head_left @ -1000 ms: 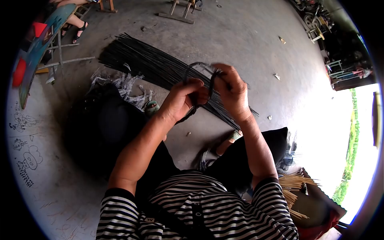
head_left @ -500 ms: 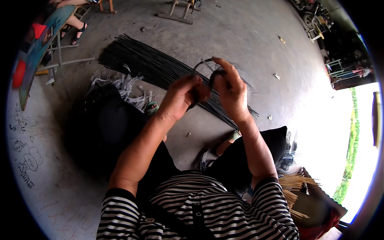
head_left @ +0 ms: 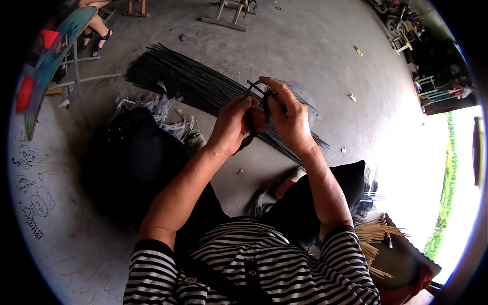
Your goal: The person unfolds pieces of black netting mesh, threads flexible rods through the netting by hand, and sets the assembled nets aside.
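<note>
Black strip (head_left: pixel 266 103) curves above the floor (head_left: pixel 325 56), pinched by left hand (head_left: pixel 231 124) and right hand (head_left: pixel 291 116); bending seems in hand, and the next move calls for a firm grip.

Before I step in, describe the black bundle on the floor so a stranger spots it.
Find the grey floor ahead of the striped shirt. Past the left hand, the black bundle of thin strips slants from upper left to lower right. Unlike the pale tangle beside it, its strips lie straight, side by side.

One black strip bundle (head_left: pixel 178 73); two red objects (head_left: pixel 24 93); two greenish shoes (head_left: pixel 195 141); one teal board (head_left: pixel 72 25).
</note>
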Action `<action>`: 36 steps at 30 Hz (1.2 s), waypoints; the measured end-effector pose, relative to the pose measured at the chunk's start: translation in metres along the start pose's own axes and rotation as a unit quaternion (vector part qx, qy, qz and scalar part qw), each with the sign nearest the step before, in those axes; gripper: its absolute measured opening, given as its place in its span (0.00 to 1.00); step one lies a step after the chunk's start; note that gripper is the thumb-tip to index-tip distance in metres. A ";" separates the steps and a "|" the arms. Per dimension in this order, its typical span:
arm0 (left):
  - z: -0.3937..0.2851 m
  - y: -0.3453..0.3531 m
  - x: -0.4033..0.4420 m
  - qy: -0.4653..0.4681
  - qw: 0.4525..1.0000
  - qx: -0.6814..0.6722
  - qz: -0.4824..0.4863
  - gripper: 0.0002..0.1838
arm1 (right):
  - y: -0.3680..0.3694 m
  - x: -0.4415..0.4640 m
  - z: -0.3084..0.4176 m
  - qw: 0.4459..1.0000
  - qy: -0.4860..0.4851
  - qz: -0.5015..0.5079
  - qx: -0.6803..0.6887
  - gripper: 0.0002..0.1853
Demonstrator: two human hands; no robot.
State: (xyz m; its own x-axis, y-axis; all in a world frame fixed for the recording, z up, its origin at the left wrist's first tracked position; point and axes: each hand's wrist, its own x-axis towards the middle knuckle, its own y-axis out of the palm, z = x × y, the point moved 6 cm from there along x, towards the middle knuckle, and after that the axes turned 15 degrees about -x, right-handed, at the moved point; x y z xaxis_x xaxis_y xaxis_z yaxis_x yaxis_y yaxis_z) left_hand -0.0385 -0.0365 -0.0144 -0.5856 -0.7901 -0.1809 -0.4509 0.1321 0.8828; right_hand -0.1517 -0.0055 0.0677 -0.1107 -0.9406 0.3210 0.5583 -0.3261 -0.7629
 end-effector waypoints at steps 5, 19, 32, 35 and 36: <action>-0.047 -0.041 0.020 0.185 0.960 0.173 -0.116 0.13 | -0.010 -0.012 -0.023 0.961 0.057 0.074 0.258 0.11; 0.001 -0.046 0.021 -0.094 0.995 -0.016 -0.017 0.22 | -0.026 -0.011 -0.061 0.984 0.082 0.020 0.156 0.14; -0.035 -0.002 0.009 0.024 0.999 0.009 0.034 0.06 | -0.023 -0.018 -0.026 0.972 -0.115 -0.009 -0.204 0.11; -0.016 -0.004 0.004 -0.027 0.999 -0.017 -0.004 0.06 | -0.017 -0.015 -0.023 0.996 -0.035 -0.002 -0.077 0.09; -0.007 -0.005 0.004 -0.053 0.998 -0.031 -0.005 0.06 | -0.017 -0.013 -0.021 1.000 -0.007 -0.005 -0.016 0.08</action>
State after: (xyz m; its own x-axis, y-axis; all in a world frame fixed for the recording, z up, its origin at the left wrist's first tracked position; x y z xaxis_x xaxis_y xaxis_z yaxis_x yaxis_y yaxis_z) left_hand -0.0338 -0.0443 -0.0165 -0.6506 -0.7235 -0.2309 -0.4166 0.0858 0.9050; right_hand -0.1773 0.0105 0.0644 -0.1049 -0.9361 0.3359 0.5300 -0.3384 -0.7776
